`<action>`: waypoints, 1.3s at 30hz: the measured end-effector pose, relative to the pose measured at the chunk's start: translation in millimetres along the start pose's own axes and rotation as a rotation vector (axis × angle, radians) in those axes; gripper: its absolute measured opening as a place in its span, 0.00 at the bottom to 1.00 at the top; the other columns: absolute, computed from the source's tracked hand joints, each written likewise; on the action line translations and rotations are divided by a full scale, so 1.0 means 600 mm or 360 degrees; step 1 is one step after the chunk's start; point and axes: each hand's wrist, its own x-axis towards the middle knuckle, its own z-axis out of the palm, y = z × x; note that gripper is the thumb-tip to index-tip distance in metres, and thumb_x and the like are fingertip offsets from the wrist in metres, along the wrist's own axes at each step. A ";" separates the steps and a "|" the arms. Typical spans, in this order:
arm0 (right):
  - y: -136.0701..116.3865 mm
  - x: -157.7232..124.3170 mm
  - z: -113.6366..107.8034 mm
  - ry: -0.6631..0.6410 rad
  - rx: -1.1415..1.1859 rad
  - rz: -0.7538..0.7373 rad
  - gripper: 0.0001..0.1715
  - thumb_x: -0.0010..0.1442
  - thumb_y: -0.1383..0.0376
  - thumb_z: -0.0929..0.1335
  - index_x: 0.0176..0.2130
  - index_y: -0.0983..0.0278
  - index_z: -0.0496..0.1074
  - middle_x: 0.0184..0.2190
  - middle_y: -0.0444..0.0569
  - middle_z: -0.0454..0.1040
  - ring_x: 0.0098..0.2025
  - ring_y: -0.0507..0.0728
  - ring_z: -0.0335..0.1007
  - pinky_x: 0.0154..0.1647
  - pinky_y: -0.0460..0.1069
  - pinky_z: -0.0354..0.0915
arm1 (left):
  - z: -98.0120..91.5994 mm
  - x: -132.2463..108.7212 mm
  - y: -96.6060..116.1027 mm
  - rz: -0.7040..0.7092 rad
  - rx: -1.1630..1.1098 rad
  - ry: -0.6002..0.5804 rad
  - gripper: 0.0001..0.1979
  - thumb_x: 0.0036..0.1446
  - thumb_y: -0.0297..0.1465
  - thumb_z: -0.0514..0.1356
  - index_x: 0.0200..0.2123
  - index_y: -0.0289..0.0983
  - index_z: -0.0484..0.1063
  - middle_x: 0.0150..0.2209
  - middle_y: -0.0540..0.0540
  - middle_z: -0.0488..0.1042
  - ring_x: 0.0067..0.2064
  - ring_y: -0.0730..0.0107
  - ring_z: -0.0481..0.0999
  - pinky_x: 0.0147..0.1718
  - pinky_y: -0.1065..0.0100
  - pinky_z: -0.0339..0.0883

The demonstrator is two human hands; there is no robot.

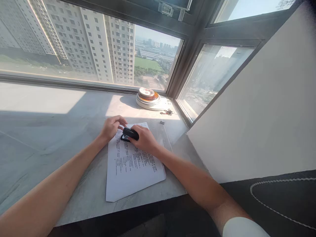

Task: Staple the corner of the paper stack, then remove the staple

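Note:
A sheaf of printed paper (133,171) lies on the grey marble window sill (49,131). My right hand (145,140) is closed around a small black stapler (130,134) at the upper left part of the sheets. My left hand (112,126) rests beside it with fingers curled, its fingertips touching the paper's top edge and the stapler's end.
A stack of plates (149,98) stands in the far corner by the window, with a small dark bunch of keys (168,112) and a tiny clip (162,122) near it. A white wall (259,108) closes the right side. A dark cushion with white stitching (278,200) lies at lower right.

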 end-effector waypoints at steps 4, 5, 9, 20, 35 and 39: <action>0.006 0.003 0.001 -0.0044 0.0000 -0.0050 0.10 0.69 0.61 0.72 0.46 0.58 0.67 0.46 0.47 0.77 0.44 0.57 0.71 0.42 0.51 0.62 | 0.004 -0.003 0.002 0.0025 0.0042 0.0033 0.14 0.46 0.30 0.54 0.29 0.36 0.80 0.33 0.42 0.82 0.37 0.59 0.83 0.35 0.62 0.81; 0.005 0.003 0.002 -0.0056 -0.0007 -0.0049 0.10 0.69 0.61 0.71 0.46 0.58 0.67 0.47 0.48 0.77 0.44 0.57 0.71 0.42 0.51 0.62 | 0.004 -0.002 0.000 0.0025 0.0051 0.0036 0.14 0.45 0.30 0.54 0.29 0.36 0.81 0.32 0.42 0.82 0.36 0.59 0.82 0.34 0.62 0.82; 0.000 0.000 -0.002 -0.0114 -0.0042 -0.0034 0.10 0.70 0.63 0.71 0.46 0.58 0.65 0.46 0.49 0.76 0.45 0.58 0.69 0.42 0.51 0.62 | -0.001 0.004 -0.013 0.0086 0.0043 0.0146 0.13 0.44 0.30 0.54 0.27 0.37 0.80 0.31 0.44 0.81 0.33 0.62 0.82 0.31 0.65 0.80; 0.054 -0.124 -0.101 0.0065 -0.0081 0.0286 0.11 0.69 0.57 0.71 0.45 0.59 0.69 0.43 0.50 0.76 0.43 0.61 0.71 0.44 0.54 0.66 | -0.013 0.015 -0.031 0.0222 0.0064 0.0338 0.13 0.44 0.28 0.52 0.26 0.37 0.78 0.28 0.46 0.78 0.29 0.68 0.77 0.25 0.70 0.74; 0.174 -0.046 -0.079 -0.0292 -0.0879 0.0452 0.35 0.78 0.58 0.61 0.76 0.70 0.61 0.81 0.69 0.52 0.84 0.71 0.46 0.82 0.68 0.49 | -0.024 0.012 -0.037 0.0098 -0.0001 0.0452 0.12 0.43 0.29 0.52 0.21 0.40 0.76 0.17 0.50 0.65 0.20 0.71 0.62 0.19 0.71 0.52; 0.129 -0.012 -0.044 -0.0405 -0.1016 0.0373 0.33 0.81 0.62 0.57 0.78 0.66 0.57 0.82 0.67 0.47 0.85 0.69 0.42 0.83 0.72 0.43 | -0.026 0.013 -0.036 0.0146 0.0004 0.0529 0.12 0.43 0.28 0.52 0.19 0.40 0.75 0.18 0.49 0.66 0.22 0.69 0.65 0.21 0.69 0.53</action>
